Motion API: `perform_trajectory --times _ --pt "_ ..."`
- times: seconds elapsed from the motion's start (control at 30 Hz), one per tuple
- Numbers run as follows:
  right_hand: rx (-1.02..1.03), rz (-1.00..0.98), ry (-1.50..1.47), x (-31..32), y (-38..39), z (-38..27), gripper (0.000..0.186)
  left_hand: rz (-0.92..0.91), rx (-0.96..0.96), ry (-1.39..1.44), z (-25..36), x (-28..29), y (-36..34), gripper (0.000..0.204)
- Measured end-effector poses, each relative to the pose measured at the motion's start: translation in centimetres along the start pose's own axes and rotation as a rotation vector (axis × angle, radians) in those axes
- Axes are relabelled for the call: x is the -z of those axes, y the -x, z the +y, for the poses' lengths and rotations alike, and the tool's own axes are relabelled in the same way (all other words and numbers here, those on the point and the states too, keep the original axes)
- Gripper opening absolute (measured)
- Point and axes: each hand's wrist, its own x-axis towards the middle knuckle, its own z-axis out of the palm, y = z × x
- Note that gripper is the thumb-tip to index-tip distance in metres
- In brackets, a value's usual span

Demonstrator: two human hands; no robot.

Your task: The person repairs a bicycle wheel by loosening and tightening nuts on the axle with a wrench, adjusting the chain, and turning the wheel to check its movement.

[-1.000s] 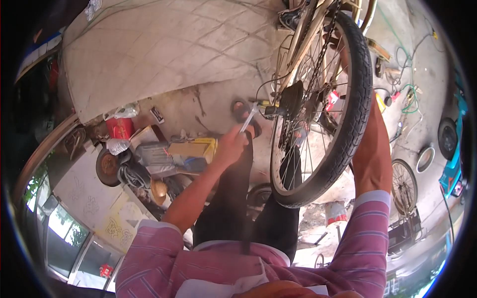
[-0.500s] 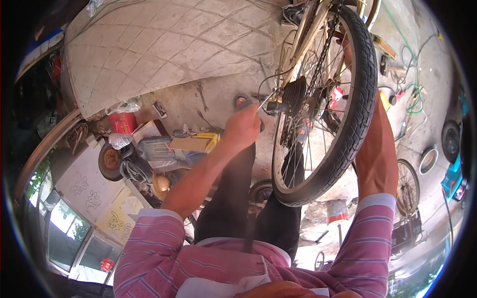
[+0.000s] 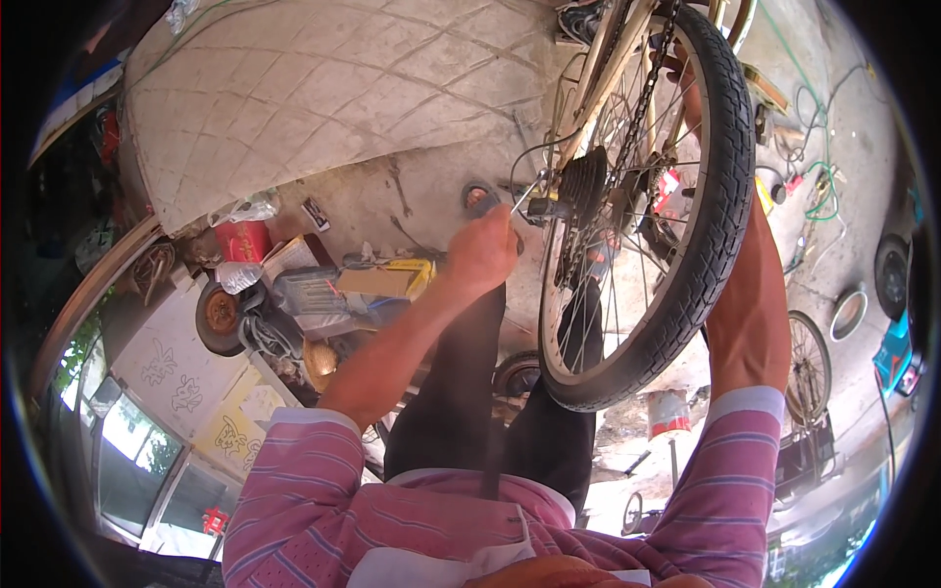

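My left hand [image 3: 482, 247] is closed round a silver wrench [image 3: 524, 201], whose end reaches the rear hub beside the black sprocket cluster [image 3: 580, 186] of a cream bicycle [image 3: 616, 59]. The rear wheel [image 3: 727, 157] stands in front of me, with the chain hanging over its spokes. My right arm runs up behind the tire; my right hand [image 3: 688, 93] shows partly through the wheel near the upper frame, fingers curled, with what they grip hidden.
Around me lie a red box [image 3: 242, 242], a yellow toolbox [image 3: 402, 274], a loose tire [image 3: 218, 318], green hose [image 3: 821, 201] and a metal bowl [image 3: 848, 316]. Another bicycle wheel [image 3: 799, 363] and a teal vehicle [image 3: 892, 358] are at right; a tiled slab [image 3: 333, 88] is ahead.
My left hand has moved up and right, bringing the wrench to the hub, and then stayed nearly still. The wheel has shifted slightly to the right in view.
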Motion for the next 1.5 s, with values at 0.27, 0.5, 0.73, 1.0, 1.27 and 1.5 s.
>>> perform_trajectory --times 0.27,0.5,0.73,1.0,1.27,1.5 --pt "0.006 -0.001 0.006 -0.2 -0.1 0.2 0.038 0.056 -0.024 0.013 -0.6 -2.5 0.1 0.018" --pt "0.02 -0.011 0.0 -1.5 -0.2 -0.1 0.039 0.2 -0.188 -0.073 -8.2 -9.6 -2.7 0.019" --pt "0.02 0.008 0.017 -0.5 0.1 0.4 0.04 0.043 -0.085 -0.245 -6.9 -6.7 -10.3 0.012" --pt "0.028 0.0 0.008 -0.8 0.1 1.1 0.041 -0.095 -0.439 -0.527 -4.7 -2.3 -22.5 0.014" --pt "0.036 0.015 -0.009 -0.6 -0.2 1.5 0.042 0.048 -0.85 -0.686 3.5 6.1 -22.6 0.015" --pt "0.039 0.019 -0.047 -0.1 -1.0 3.8 0.037 -0.302 -0.647 -0.778 8.7 13.7 -8.9 0.017"
